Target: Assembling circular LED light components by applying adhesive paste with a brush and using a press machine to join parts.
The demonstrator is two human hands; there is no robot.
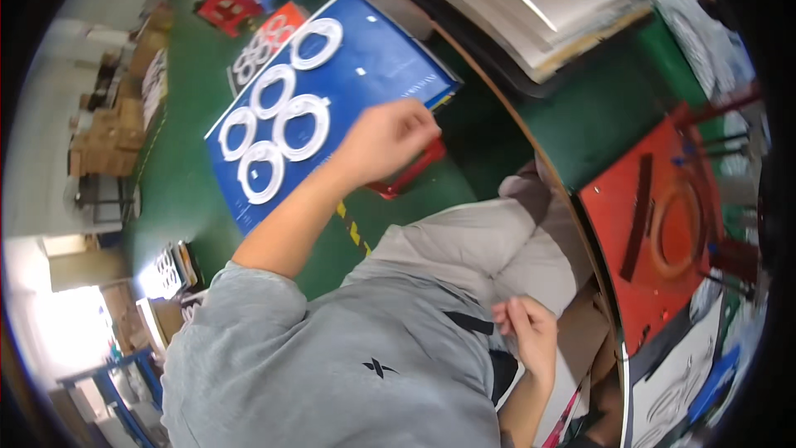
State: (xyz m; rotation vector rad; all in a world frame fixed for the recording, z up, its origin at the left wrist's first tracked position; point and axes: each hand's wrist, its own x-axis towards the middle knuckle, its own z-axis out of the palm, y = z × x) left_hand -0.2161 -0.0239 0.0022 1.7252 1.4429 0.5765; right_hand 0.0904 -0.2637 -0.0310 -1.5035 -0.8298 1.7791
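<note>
My left hand (388, 139) is raised over the near right edge of a blue board (390, 58). Its fingers are curled and pressed together, and anything inside them is too small or blurred to make out. On the board lie several white coiled rings (301, 127), left of and beyond this hand. My right hand (531, 333) hangs low beside my waist, near the edge of the table on my right. Its thumb and fingers are drawn in, and what they hold, if anything, is hidden.
A red stool (414, 170) shows beneath the blue board. To the right, a red board (655, 224) carries a brownish ring (661, 232) and a dark curved strip (637, 216). Stacked sheets (539, 17) stand at the far right. Cardboard boxes (116, 137) line the left wall.
</note>
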